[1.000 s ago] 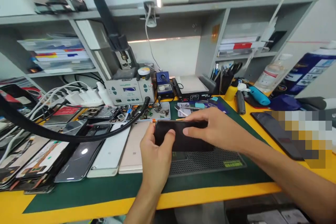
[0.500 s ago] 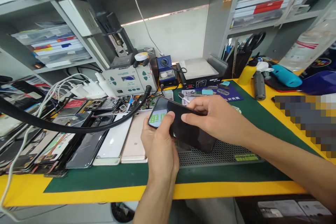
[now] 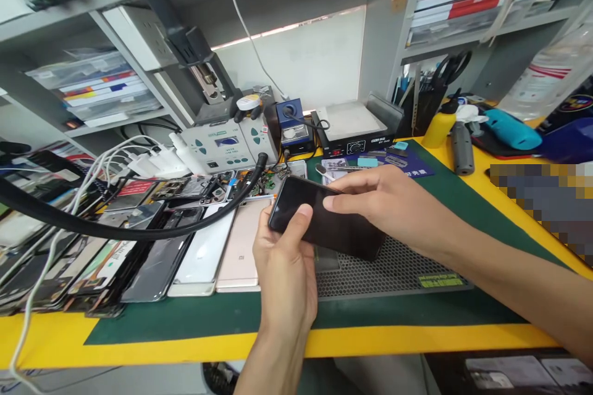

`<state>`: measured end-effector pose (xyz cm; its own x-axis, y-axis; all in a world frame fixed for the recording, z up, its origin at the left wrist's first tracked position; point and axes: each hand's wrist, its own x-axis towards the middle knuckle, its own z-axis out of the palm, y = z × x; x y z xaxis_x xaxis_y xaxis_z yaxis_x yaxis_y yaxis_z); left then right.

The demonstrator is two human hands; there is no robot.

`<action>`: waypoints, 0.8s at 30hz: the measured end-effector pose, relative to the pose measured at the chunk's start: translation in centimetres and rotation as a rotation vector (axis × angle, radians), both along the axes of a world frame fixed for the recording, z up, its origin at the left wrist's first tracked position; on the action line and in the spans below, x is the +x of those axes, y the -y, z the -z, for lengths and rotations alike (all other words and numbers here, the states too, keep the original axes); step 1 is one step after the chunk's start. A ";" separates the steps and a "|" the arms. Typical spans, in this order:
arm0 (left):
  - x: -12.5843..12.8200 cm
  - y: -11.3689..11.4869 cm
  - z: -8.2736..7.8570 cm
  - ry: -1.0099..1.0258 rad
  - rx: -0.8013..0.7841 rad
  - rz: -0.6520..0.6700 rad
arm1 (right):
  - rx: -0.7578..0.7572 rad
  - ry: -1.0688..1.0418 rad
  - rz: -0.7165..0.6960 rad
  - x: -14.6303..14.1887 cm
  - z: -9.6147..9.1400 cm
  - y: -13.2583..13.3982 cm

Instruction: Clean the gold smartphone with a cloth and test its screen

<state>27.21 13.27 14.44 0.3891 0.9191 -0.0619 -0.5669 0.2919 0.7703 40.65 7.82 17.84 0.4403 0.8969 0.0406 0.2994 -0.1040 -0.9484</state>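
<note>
Pinching the phone [image 3: 340, 233] above the perforated mat [image 3: 389, 274], left hand [image 3: 285, 253] and right hand [image 3: 382, 197] both close on it. Press lightly, evenly

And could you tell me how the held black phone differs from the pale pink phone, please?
The black phone is held by the left hand and right hand; the pale pink phone lies on the green mat. The black phone runs mostly across the view; the pale pink phone runs front to back. The black phone's face is dark; the pale pink phone is light, with a small logo. Both are rectangular.
</note>
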 end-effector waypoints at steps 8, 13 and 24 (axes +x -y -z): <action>-0.2 -0.1 -0.2 0.141 -0.024 0.025 | 0.037 0.038 0.044 -0.4 -0.4 0.2; -0.2 -0.1 -0.1 0.155 -0.052 0.023 | 0.080 0.059 -0.004 -0.7 -0.1 0.4; -0.6 0.0 -0.4 0.219 -0.063 0.019 | 0.017 0.005 0.015 -1.7 -0.9 0.8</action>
<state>26.64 13.26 14.84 0.4167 0.9085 -0.0306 -0.7128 0.3475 0.6093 38.96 7.03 18.71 0.4535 0.8894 0.0581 0.3027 -0.0923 -0.9486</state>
